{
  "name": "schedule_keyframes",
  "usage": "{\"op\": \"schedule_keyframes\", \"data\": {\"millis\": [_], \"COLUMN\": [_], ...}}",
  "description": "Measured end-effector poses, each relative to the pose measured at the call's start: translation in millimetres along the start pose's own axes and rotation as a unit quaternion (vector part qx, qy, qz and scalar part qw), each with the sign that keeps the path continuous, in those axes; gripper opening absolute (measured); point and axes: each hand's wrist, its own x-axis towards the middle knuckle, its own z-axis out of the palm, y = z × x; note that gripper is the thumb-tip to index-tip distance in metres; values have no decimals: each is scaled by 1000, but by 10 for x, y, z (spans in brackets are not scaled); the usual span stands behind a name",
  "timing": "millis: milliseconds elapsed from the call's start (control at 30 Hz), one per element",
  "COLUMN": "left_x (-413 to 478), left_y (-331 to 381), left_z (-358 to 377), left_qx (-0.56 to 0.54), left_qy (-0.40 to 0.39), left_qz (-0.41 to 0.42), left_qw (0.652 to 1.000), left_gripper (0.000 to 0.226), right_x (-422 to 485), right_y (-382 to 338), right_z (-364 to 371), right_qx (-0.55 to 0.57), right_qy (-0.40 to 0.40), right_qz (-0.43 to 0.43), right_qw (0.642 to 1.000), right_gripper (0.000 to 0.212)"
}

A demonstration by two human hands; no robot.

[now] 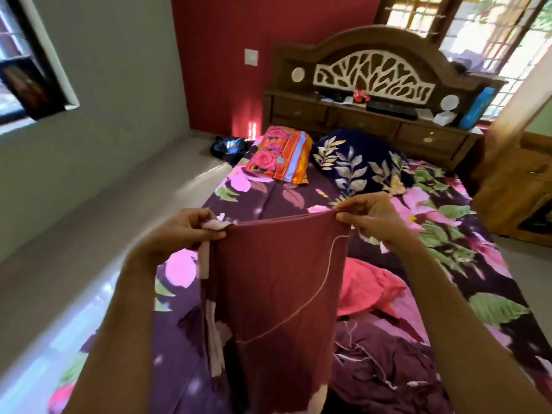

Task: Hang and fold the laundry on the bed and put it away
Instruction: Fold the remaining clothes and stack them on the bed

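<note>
No text or label can be read.

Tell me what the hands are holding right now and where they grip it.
The left hand and right hand pinch a maroon garment by its top corners.

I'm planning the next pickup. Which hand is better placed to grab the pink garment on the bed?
Probably right. The right hand pinches the maroon cloth on the side of the pink garment; the left hand grips the other corner, with the cloth hanging between.
</note>
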Motion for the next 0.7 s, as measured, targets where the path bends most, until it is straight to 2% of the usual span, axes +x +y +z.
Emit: {"op": "schedule_keyframes", "data": {"millis": [67, 100, 200, 267, 300, 400, 433, 567, 700], "left_x": [160, 259, 545, 680, 728, 748, 735, 539, 214], "left_y": [-198, -270, -281, -204, -176, -222, -305, -782, -1602], "left_z": [-107, -171, -330, -483, -575, -748, -744, -447, -84], "left_qx": [61, 78, 38, 14, 3, 1, 9, 110, 237], "left_qy": [47, 81, 243, 338, 360, 368, 372, 380, 359], "left_qz": [-37, -49, -54, -10, 14, 60, 74, 89, -12], "left_qw": [996, 992, 968, 941, 933, 928, 925, 914, 903], "left_gripper": [20, 23, 29, 23, 17, 47, 49, 34, 27], "right_x": [263, 403, 745, 937, 1012, 1060, 1030, 752, 298], "right_y": [162, 203, 124, 4, -51, -78, -37, 354, 1049], "right_z": [308, 472, 827, 947, 972, 1039, 1074, 1315, 1669], "right_qx": [-97, -110, -21, 11, 15, 32, 28, -22, -102], "right_qy": [11, 17, 80, 132, 153, 198, 202, 184, 95], "right_qz": [8, 18, 60, 30, 6, -50, -61, -93, -40], "right_qw": [995, 994, 995, 991, 988, 978, 977, 978, 989], "right_gripper": [11, 9, 13, 26, 30, 20, 16, 14, 13]}}
